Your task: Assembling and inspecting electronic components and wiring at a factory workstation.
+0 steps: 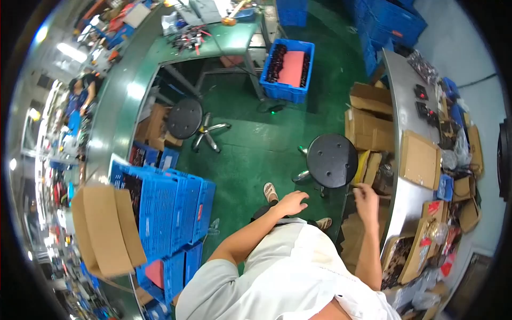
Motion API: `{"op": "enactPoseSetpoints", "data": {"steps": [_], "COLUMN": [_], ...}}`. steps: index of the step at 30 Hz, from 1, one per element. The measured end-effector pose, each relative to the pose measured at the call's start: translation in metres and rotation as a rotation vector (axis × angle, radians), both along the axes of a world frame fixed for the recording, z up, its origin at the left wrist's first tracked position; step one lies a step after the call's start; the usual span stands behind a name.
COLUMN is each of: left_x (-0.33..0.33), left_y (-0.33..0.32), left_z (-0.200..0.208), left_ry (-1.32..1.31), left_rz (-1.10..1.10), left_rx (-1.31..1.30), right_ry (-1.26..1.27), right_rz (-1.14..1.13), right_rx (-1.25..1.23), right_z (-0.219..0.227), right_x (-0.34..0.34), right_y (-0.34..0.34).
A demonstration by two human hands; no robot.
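My left hand [292, 204] hangs in front of my body above the green floor, its fingers loosely apart and nothing visible in them. To the right, my right hand [367, 202] is raised beside a round black stool [332, 160], with its fingers loosely spread and no object showing in them. In the picture it lies just below the stool seat's right edge; whether it touches the stool I cannot tell. An open carton [418, 160] rests on the metal bench to the right of that hand.
A second black stool [185, 118] stands farther left. Stacked blue crates [170, 213] rise at my left, a brown cardboard box [104, 229] beside them. Ahead, a blue crate [285, 95] holds dark parts and a pink sheet. A metal bench [401, 101] runs along my right.
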State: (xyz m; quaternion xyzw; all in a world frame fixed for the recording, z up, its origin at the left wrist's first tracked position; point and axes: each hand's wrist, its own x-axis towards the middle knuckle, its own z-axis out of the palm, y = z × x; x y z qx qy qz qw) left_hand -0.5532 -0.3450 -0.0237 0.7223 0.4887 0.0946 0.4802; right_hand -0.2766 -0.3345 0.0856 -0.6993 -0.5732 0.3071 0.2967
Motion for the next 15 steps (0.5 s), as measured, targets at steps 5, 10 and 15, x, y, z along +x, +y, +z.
{"op": "enactPoseSetpoints", "data": {"steps": [5, 10, 15], "left_x": [-0.088, -0.160, -0.214], "left_y": [0.023, 0.031, 0.051], "left_z": [-0.020, -0.016, -0.021], "left_ry": [-0.033, -0.026, -0.025], "left_rz": [0.033, 0.253, 0.495], "left_rx": [0.033, -0.063, -0.134], "right_ry": [0.014, -0.061, -0.208], "right_rz": [0.280, 0.633, 0.776], "right_rx": [-0.138, -0.246, -0.252], "right_z": [-0.017, -0.030, -0.040], "right_x": [-0.128, -0.207, -0.242], "right_y": [0.016, 0.061, 0.140]}}
